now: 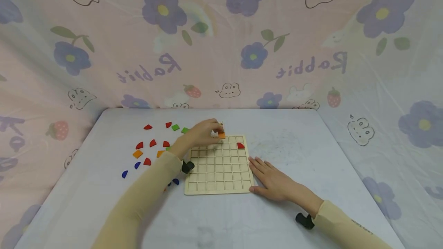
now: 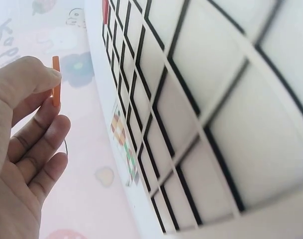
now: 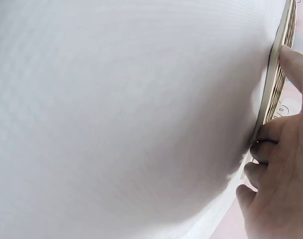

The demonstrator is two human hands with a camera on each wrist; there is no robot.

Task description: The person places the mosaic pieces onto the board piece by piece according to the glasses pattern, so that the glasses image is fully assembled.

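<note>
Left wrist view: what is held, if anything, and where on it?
An orange tile, pinched by the left hand near its middle; its upper end in this view is free.

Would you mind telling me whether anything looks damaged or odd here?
I see no damage, but the "Rabbit" lettering on the backdrop reads mirrored, and faint grey smudges mark the white tabletop right of the board.

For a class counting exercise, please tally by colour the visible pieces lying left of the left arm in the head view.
Red pieces: 6
Green pieces: 3
Orange pieces: 2
Blue pieces: 2
Total: 13
</note>
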